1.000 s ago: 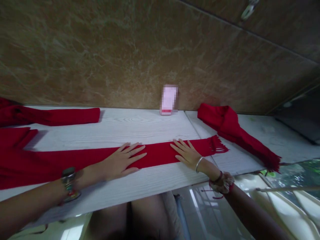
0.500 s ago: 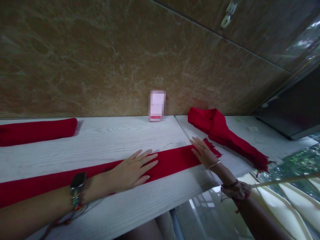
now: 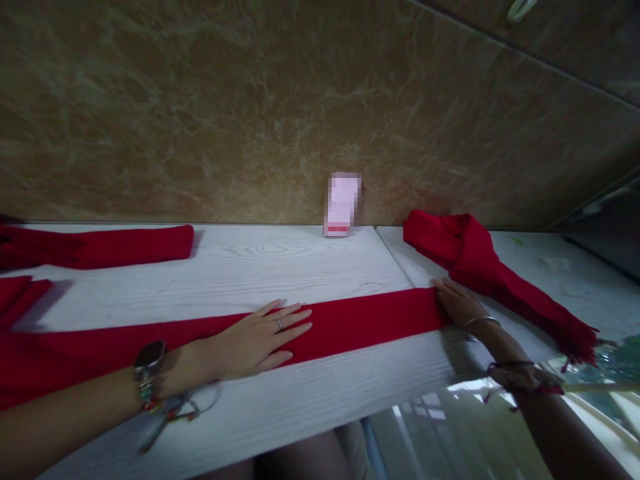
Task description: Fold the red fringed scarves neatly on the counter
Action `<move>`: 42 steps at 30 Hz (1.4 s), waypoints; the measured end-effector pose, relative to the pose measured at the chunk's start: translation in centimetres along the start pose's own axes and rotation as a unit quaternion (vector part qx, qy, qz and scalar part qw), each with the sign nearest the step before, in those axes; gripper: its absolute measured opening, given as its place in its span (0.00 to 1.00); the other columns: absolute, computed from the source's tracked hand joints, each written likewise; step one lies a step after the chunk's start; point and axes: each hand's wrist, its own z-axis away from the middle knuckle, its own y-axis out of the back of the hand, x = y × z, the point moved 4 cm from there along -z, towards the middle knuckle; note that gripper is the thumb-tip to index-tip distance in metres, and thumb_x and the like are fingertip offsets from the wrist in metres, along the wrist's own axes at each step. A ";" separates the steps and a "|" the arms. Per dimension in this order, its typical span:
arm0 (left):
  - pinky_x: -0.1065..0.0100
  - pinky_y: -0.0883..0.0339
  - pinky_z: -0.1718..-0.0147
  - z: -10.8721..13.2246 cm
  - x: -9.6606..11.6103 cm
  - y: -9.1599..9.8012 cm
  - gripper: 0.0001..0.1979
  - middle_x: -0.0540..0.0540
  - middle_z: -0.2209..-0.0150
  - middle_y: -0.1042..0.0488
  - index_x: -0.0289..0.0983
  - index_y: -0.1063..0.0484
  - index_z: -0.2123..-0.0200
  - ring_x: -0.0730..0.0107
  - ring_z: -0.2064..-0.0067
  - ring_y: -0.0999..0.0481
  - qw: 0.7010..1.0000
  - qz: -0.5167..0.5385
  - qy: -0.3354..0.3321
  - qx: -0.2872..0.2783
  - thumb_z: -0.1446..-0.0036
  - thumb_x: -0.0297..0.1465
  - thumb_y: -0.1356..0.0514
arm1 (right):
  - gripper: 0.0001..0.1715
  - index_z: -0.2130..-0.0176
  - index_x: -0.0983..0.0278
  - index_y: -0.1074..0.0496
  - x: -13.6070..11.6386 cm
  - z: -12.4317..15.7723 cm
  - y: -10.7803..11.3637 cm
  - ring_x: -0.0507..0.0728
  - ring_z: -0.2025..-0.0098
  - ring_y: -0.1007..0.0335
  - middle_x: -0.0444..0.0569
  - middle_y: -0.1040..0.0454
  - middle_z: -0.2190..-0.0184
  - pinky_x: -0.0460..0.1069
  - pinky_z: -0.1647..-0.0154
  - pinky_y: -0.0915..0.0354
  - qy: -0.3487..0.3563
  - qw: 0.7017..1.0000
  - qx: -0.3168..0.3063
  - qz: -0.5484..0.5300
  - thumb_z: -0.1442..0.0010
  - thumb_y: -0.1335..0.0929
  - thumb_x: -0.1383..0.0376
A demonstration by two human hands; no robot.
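Note:
A long red scarf (image 3: 370, 320) lies stretched across the white wood-grain table (image 3: 280, 250). My left hand (image 3: 265, 337) rests flat on it, fingers spread and holding nothing. At the scarf's right end lies my right hand (image 3: 457, 303), its fingers stretched out and laid over the edge, so the fringe is hidden beneath it. Just beyond that hand is a second red scarf (image 3: 480, 257), folded over at one end and fringed at the other. Another folded red scarf (image 3: 135, 247) sits at the back left, and a further red folded piece (image 3: 23, 293) shows nearer the left edge.
Against the brown marbled wall (image 3: 225, 113) leans a pink, pixelated phone-shaped item (image 3: 343, 203). A seam crosses the table right of it. The table's front edge runs above the person's legs (image 3: 305, 457). A dark object (image 3: 610, 227) stands at the far right.
The view has swung left, bringing more red cloth into sight. My right hand has moved right along the scarf onto its fringed end, covering it. My left hand stays flat on the scarf.

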 end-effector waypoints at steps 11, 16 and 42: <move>0.58 0.65 0.41 3.6 -1.0 0.2 0.24 0.45 0.37 0.57 0.42 0.55 0.39 0.64 0.37 0.58 0.998 -0.006 0.065 0.004 0.37 0.39 0.58 | 0.26 0.42 0.62 0.45 -25.8 -0.2 7.2 0.61 0.39 0.52 0.52 0.45 0.41 0.62 0.43 0.49 0.332 0.932 -0.042 -0.141 0.38 0.44 0.59; 0.58 0.65 0.41 9.6 -3.6 0.2 0.23 0.47 0.37 0.56 0.44 0.53 0.40 0.63 0.37 0.57 0.993 -0.016 0.119 0.014 0.37 0.38 0.57 | 0.26 0.41 0.59 0.47 -25.9 -1.0 6.1 0.60 0.39 0.54 0.50 0.47 0.39 0.63 0.42 0.52 0.331 0.930 -0.095 -0.131 0.38 0.45 0.60; 0.56 0.60 0.43 13.1 -6.5 0.8 0.24 0.44 0.37 0.53 0.41 0.52 0.40 0.62 0.37 0.58 0.974 -0.019 0.227 0.005 0.38 0.39 0.56 | 0.26 0.40 0.59 0.49 -31.3 -4.1 6.4 0.62 0.38 0.55 0.54 0.50 0.39 0.66 0.44 0.52 0.403 0.906 -0.058 -0.113 0.37 0.45 0.60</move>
